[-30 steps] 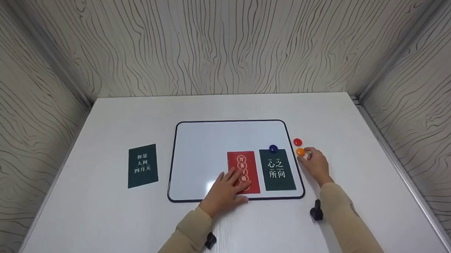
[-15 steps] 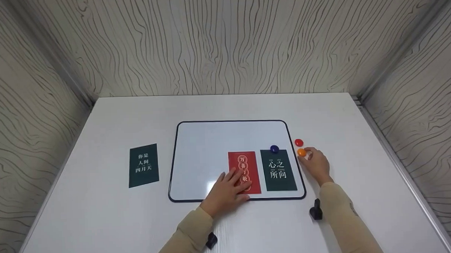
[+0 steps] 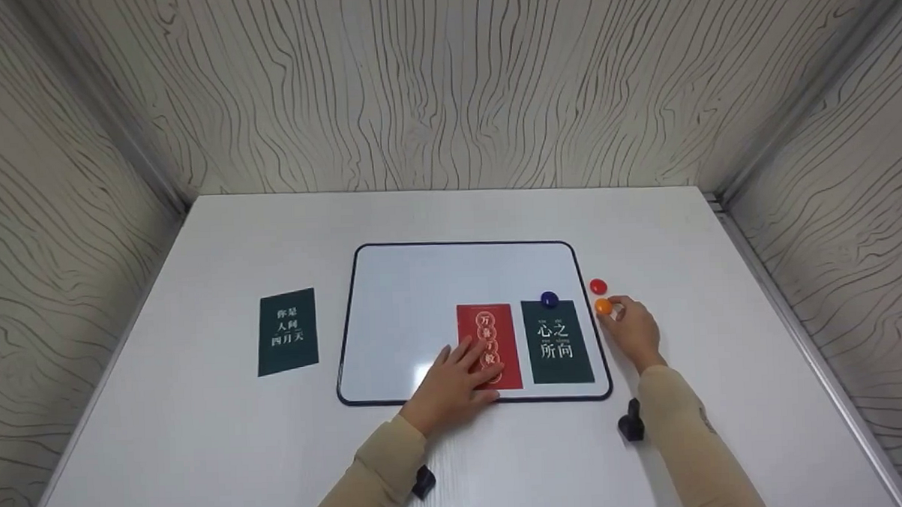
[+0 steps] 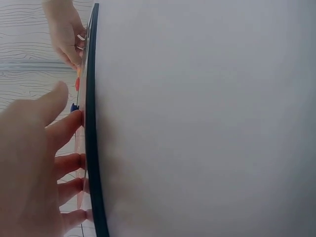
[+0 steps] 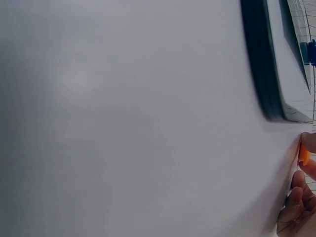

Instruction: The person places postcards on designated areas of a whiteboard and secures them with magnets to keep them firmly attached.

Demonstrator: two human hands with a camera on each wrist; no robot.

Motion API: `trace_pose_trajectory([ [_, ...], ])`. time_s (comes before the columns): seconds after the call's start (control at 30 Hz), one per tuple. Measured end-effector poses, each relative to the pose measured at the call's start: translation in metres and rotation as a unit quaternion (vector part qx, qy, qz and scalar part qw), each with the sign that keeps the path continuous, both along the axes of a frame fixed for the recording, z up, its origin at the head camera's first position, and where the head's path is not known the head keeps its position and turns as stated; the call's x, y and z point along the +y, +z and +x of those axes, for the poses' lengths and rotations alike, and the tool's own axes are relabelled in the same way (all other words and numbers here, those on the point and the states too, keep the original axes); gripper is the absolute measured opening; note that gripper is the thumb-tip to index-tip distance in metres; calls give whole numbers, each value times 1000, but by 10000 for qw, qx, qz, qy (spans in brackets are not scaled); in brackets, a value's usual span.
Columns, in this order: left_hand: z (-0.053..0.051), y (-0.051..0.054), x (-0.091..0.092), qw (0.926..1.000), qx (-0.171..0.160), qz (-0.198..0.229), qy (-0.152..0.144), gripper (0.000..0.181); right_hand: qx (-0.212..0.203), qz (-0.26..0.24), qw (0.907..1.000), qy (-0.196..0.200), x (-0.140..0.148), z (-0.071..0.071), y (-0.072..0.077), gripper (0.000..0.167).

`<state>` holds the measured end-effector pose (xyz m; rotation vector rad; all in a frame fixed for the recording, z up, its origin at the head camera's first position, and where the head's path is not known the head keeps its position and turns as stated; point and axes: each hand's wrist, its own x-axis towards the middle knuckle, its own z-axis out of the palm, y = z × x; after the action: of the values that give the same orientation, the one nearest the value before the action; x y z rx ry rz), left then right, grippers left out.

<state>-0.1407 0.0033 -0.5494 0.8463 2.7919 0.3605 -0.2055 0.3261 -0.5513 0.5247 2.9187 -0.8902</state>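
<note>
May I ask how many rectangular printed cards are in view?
3: red card partly under the left hand, dark green card beside it on the black-framed whiteboard, second dark green card left of the board.

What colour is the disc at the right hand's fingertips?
The disc is orange; it shows best in the head view.

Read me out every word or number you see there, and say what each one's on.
"你是人间四月天": left green card.
"心之所向": right green card; the tiny lettering above its characters is too small to read.
"万喜": top of the red card; the characters below are partly covered by the left hand or blurred.
Right sleeve: a small mark, unreadable.
I see no numbers.
</note>
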Motion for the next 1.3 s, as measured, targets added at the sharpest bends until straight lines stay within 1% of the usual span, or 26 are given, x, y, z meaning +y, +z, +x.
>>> trace_pose_trajectory([
  [0.27,-1,0,0,10000,-38,16,-1,54,8,-212,9998,-9,0,1,2,43],
  [0.47,-1,1,0,9998,-169,113,32,54,153,-159,9997,41,2,3,1,43],
  [0.67,-1,0,0,10000,-73,46,-16,54,235,-322,9992,-52,4,5,2,43],
  [0.93,-1,0,-1,10000,-17,73,-20,53,190,-412,9989,-127,4,8,0,44],
  [1.13,0,1,-1,9997,-124,200,34,51,323,-335,9989,18,2,9,4,44],
  [1.3,0,-1,-1,9997,-158,179,83,52,402,-345,9986,89,-2,11,8,42],
])
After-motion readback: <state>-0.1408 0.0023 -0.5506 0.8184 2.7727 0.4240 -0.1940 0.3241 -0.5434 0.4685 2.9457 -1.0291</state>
